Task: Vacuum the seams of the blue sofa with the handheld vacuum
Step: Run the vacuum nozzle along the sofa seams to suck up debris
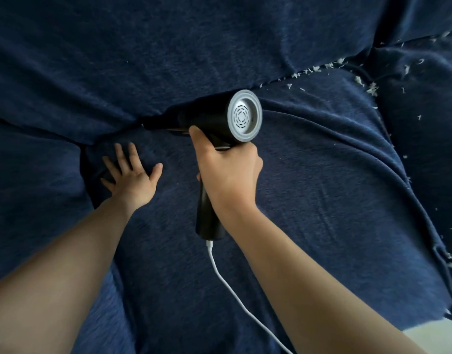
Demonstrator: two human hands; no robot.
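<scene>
The right hand [228, 169] wraps its grip around the handle of the vacuum [214, 123], nozzle pushed into the seam [112, 135] between backrest and seat of the blue sofa [309, 187]. The left hand [133, 175] lies open and flat on the seat, likely pressing it down to widen the gap. White scraps [311, 70] line the seam further right, not yet cleaned. A white cable [230, 284] trails from the handle.

Sofa [309, 190]: dark navy, faintly mottled weave. Vacuum [209, 118]: black body, grey rear cap with ringed dashed vent slots. Cable [221, 274]: white. Scraps [314, 69] along seam: white.
</scene>
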